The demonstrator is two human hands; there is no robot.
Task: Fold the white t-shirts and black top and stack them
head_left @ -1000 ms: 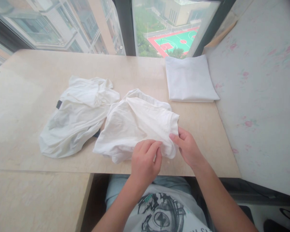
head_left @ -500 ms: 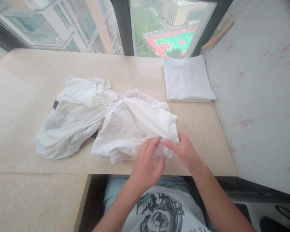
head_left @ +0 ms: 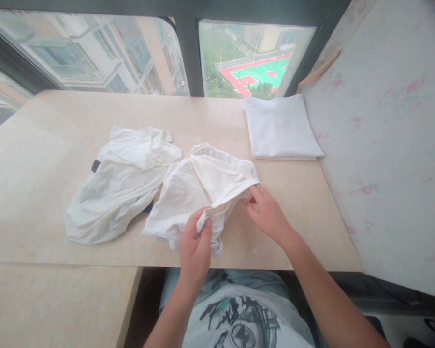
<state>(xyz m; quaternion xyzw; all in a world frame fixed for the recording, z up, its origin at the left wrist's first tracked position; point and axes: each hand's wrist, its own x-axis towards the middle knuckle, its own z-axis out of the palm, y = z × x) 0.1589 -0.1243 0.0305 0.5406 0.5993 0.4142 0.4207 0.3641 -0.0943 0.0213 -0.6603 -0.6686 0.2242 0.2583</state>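
Note:
A rumpled white garment (head_left: 181, 193), perhaps a shirt, lies before me on the pale tabletop (head_left: 293, 227). My left hand (head_left: 195, 246) pinches one end of its hemmed edge between thumb and fingers, lifting that part a little. At the other end of the same edge, my right hand (head_left: 266, 212) has its fingers closed on the cloth, partly tucked under it. The edge runs stretched between both hands. Loose fabric bunches below it, beside my left hand. A second crumpled white garment (head_left: 119, 193) with a small dark tag lies to the left, close against the first.
A neatly folded white cloth (head_left: 282, 128) lies at the back right, near the flower-patterned wall (head_left: 380, 159). Windows (head_left: 253, 63) rise behind the table's far edge. A lower tabletop section (head_left: 58, 299) sits at the near left.
My left hand has moved left and now grips the hem, pulling it leftward and away from the right hand. The garment's right edge has turned diagonal. The view has tilted up slightly.

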